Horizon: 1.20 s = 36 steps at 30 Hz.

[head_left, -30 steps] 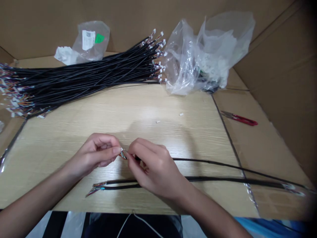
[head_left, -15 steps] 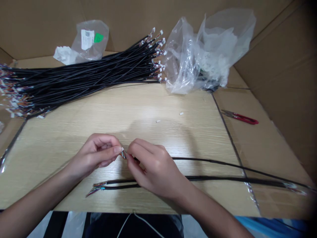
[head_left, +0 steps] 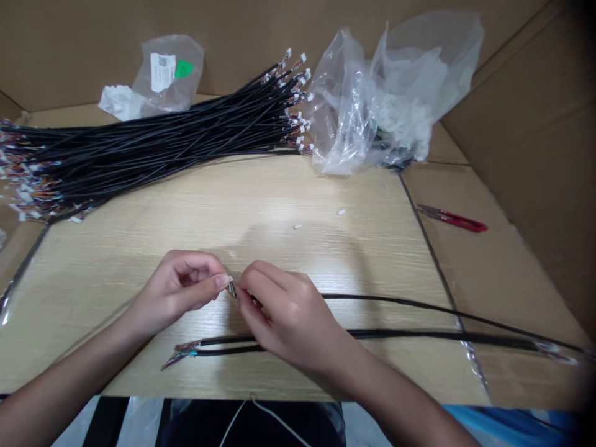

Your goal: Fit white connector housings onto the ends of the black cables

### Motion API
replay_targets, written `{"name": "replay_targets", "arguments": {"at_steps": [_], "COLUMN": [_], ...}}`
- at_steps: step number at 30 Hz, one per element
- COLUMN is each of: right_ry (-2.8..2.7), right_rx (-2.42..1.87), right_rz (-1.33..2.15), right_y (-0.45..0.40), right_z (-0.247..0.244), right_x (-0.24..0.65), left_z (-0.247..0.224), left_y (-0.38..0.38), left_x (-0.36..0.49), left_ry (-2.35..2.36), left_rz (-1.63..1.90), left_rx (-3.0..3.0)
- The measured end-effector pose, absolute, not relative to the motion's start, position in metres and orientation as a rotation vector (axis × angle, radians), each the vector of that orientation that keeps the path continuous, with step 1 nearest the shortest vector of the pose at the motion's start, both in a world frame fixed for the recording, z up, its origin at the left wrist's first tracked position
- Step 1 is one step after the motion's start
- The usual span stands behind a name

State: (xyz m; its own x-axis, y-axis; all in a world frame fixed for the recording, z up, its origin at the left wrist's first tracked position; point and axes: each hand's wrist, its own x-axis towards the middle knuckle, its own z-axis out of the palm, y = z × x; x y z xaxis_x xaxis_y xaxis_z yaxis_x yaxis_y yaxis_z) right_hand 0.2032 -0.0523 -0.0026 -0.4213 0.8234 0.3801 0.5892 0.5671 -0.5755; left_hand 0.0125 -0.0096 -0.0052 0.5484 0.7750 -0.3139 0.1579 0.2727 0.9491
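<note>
Between finger and thumb, my left hand (head_left: pixel 190 288) pinches a small white connector (head_left: pixel 230 280), mostly covered by the fingertips. Coloured wires (head_left: pixel 233 290) run from it to my right hand (head_left: pixel 284 304), whose fingers are closed on the wires at the end of a black cable (head_left: pixel 382 298). That cable trails off to the right. Under and below the right hand lie two more black cables (head_left: pixel 228 341) with bare coloured wire ends (head_left: pixel 179 354) pointing left. Exactly how the right fingertips grip is partly hidden.
A large bundle of black cables (head_left: pixel 177 139) with white connectors lies at the back left. Clear plastic bags (head_left: pixel 344 112) stand behind, right of it; a labelled bag (head_left: pixel 170 68) leans at the back. Red-handled snips (head_left: pixel 459 220) lie right. Two small white connectors (head_left: pixel 341 212) sit mid-table.
Both hands keep nearly the same pose, with only slight finger movement at the connector and wires. The view has shifted very slightly.
</note>
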Motion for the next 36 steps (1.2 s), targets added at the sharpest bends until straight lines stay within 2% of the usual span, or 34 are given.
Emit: {"name": "replay_targets", "arguments": {"at_steps": [22, 30, 36], "right_ry": [-2.262, -2.094, -2.027], "right_rx": [-1.154, -1.127, -1.131], "right_rz": [0.375, 0.572, 0.629], "right_y": [-0.051, -0.048, -0.039], "right_z": [-0.007, -0.01, -0.01], "right_x": [0.202, 0.204, 0.21], "left_z": [0.001, 0.003, 0.004], "left_y": [-0.007, -0.004, 0.0], "left_x": [0.018, 0.015, 0.013], "left_ry": [1.064, 1.059, 1.114], "left_rz": [0.459, 0.511, 0.663], "left_rx": [1.445, 1.555, 1.418]}}
